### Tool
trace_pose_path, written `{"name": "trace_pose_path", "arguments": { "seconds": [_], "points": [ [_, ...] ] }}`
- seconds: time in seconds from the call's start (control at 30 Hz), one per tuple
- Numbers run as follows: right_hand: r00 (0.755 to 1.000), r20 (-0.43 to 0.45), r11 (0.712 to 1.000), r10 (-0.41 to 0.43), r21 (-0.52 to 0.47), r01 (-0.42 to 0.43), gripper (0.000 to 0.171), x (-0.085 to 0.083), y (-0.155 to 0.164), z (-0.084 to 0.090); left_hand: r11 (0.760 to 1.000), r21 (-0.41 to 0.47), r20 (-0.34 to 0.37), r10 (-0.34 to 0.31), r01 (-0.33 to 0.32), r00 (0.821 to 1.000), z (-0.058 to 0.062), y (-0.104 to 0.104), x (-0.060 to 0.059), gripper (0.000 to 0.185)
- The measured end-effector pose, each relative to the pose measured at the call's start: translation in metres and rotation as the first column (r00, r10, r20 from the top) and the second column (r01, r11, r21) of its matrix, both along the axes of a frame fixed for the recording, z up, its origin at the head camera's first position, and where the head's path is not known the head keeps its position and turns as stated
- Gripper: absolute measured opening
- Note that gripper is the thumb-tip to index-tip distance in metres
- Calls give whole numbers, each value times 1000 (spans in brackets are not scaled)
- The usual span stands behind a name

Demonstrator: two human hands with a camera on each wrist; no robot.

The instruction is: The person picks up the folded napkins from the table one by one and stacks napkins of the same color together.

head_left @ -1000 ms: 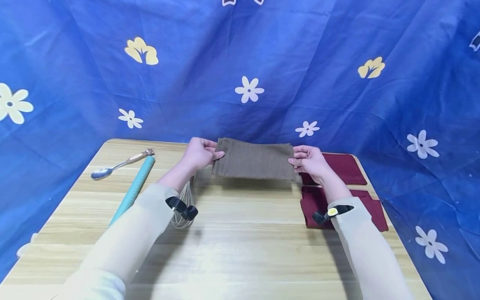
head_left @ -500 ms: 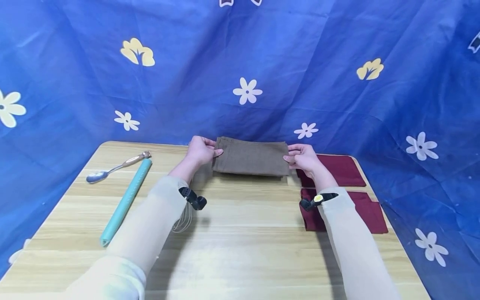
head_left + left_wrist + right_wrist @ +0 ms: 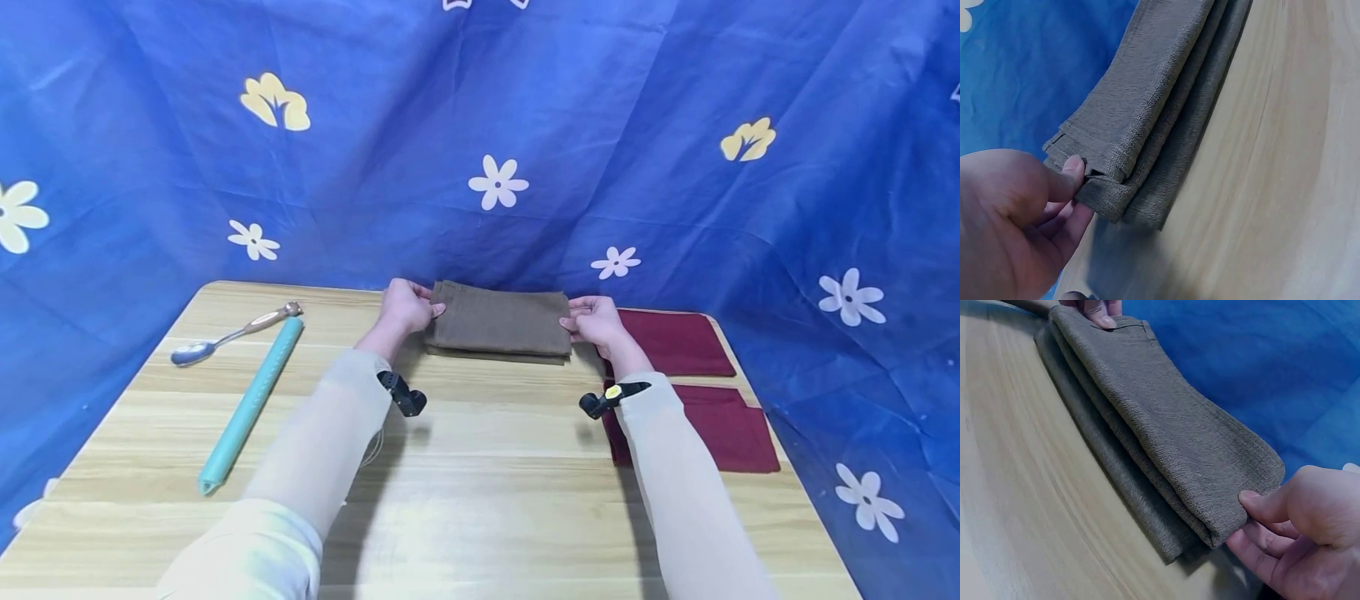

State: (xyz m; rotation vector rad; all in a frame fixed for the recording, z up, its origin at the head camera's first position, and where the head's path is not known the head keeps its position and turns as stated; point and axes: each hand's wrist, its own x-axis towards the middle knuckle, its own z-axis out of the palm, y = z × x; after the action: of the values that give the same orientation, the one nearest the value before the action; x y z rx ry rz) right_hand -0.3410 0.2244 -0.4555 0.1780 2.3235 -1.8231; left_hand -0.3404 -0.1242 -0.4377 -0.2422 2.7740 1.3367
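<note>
A folded brown cloth (image 3: pixel 498 321) lies lengthwise at the far edge of the table, its layers stacked. My left hand (image 3: pixel 408 306) pinches its left end, thumb on top and fingers beneath, as the left wrist view shows with the cloth's layered corner (image 3: pixel 1104 169). At the other end, my right hand (image 3: pixel 596 321) pinches the rounded fold, thumb above and fingers under the cloth (image 3: pixel 1166 437). A lower brown layer (image 3: pixel 1116 475) shows beneath along the near side, against the table. Whether it is a separate cloth I cannot tell.
Two folded maroon cloths, a far one (image 3: pixel 675 342) and a nearer one (image 3: pixel 727 429), lie at the right. A spoon (image 3: pixel 232 335) and a teal roll (image 3: pixel 251 404) lie at the left. Wire loops (image 3: pixel 372 450) peek out by my left forearm. A blue curtain (image 3: pixel 375 150) hangs behind the table (image 3: pixel 480 500).
The brown cloth has come down from above the table to its far edge. My right hand has moved left with its end, and my left forearm has shifted right over the whisk.
</note>
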Motion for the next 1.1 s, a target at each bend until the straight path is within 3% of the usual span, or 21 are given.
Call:
{"name": "trace_pose_path", "arguments": {
  "seconds": [0.4, 0.7, 0.9, 1.1],
  "points": [
    [998, -7, 998, -56, 29, 56, 41, 2, -2, -11, 1000, -8, 75, 18, -18, 997, -6, 4, 1, 40],
    [993, -44, 993, -111, 29, 112, 33, 4, -4, -15, 1000, -16, 46, 11, -10, 999, -2, 3, 4, 35],
    [994, -76, 992, -75, 95, 82, 32, 9, -5, -13, 1000, -2, 49, 5, -4, 999, -5, 3, 3, 31],
    [994, -80, 989, -71, 127, 81, 30, 12, -3, -17, 999, -36, 5, 10, -10, 1000, -11, 0, 0, 20]
  ]
}}
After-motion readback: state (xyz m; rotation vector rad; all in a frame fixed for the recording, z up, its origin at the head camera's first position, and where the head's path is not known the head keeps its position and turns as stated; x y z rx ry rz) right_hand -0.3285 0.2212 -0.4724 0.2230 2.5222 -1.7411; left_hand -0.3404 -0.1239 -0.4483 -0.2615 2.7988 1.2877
